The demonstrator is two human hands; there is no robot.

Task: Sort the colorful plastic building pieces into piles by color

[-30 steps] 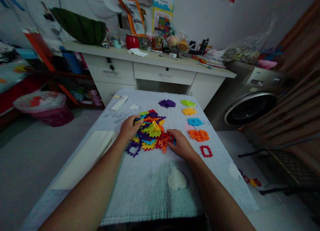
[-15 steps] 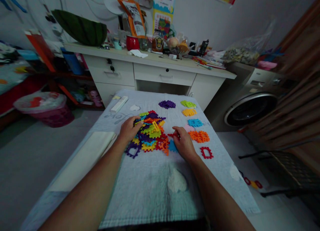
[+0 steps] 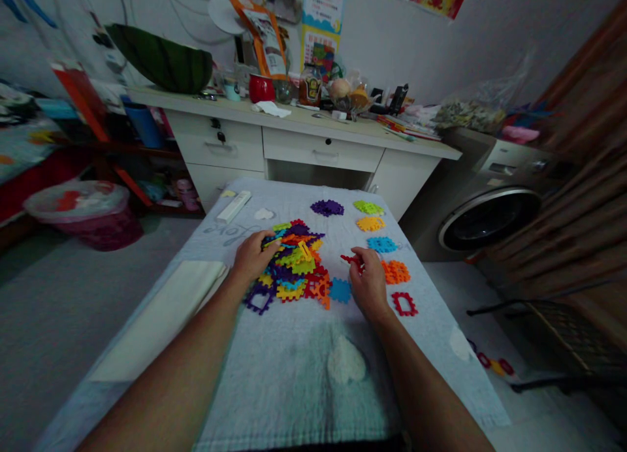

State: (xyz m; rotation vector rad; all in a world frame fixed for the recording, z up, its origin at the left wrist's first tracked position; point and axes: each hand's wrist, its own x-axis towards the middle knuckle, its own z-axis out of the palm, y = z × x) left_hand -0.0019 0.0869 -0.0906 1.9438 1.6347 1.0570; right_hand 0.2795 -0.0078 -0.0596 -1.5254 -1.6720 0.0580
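Observation:
A heap of mixed colourful plastic puzzle tiles [image 3: 294, 264] lies on a light cloth-covered table [image 3: 294, 360]. My left hand [image 3: 252, 257] rests on the heap's left side, fingers curled over tiles. My right hand [image 3: 368, 281] is lifted just right of the heap, pinching a red tile [image 3: 351, 260]. Sorted groups lie to the right: purple tiles [image 3: 327, 208], green tiles [image 3: 368, 208], yellow tiles [image 3: 370, 223], blue tiles [image 3: 382, 244], orange tiles [image 3: 396, 272] and a red frame tile [image 3: 404, 304]. A single blue tile [image 3: 339, 290] lies beside the heap.
A white desk with drawers [image 3: 313, 145] stands behind the table, crowded with items. A washing machine [image 3: 490, 204] is at the right. A pink bin [image 3: 81, 210] sits on the floor at left. A folded cream cloth [image 3: 161, 315] lies on the table's left side.
My right hand has pulled out of the heap and moved right with a red tile in its fingers. A blue tile is now uncovered beside the heap. My left hand stayed put.

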